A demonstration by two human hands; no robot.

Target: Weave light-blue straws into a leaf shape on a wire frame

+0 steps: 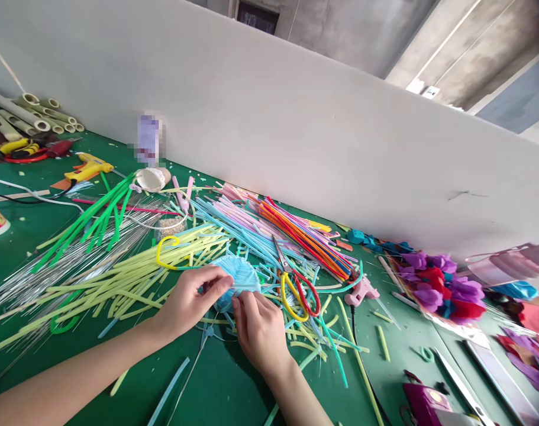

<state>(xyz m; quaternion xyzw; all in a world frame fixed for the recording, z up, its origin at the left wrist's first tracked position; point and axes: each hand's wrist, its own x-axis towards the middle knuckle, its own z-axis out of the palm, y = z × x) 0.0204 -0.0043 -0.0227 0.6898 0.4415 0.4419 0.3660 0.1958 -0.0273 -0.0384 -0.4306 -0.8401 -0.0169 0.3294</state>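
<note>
Between my hands is a light-blue rounded, ribbed piece (238, 272) that looks made of fuzzy pipe cleaners. My left hand (196, 299) pinches its left edge between thumb and fingers. At its lower edge, my right hand (261, 331) has its fingers curled closed on it; the fingertips are partly hidden. Scissors (298, 290) with one yellow and one red handle lie just right of the piece, on scattered pipe cleaners. Yellow-green pipe cleaners (131, 269) spread to the left, and light-blue ones (247, 228) lie behind. A wire with a blue end (206, 334) rests below my hands.
A pink glue gun (362, 291) lies to the right, a yellow one (89, 167) at the back left. Bamboo tubes (42, 115), purple and red petals (446, 284), a steel ruler (504, 378) and a blade (462, 384) are on the green table (234, 390). A white partition (296, 130) stands behind.
</note>
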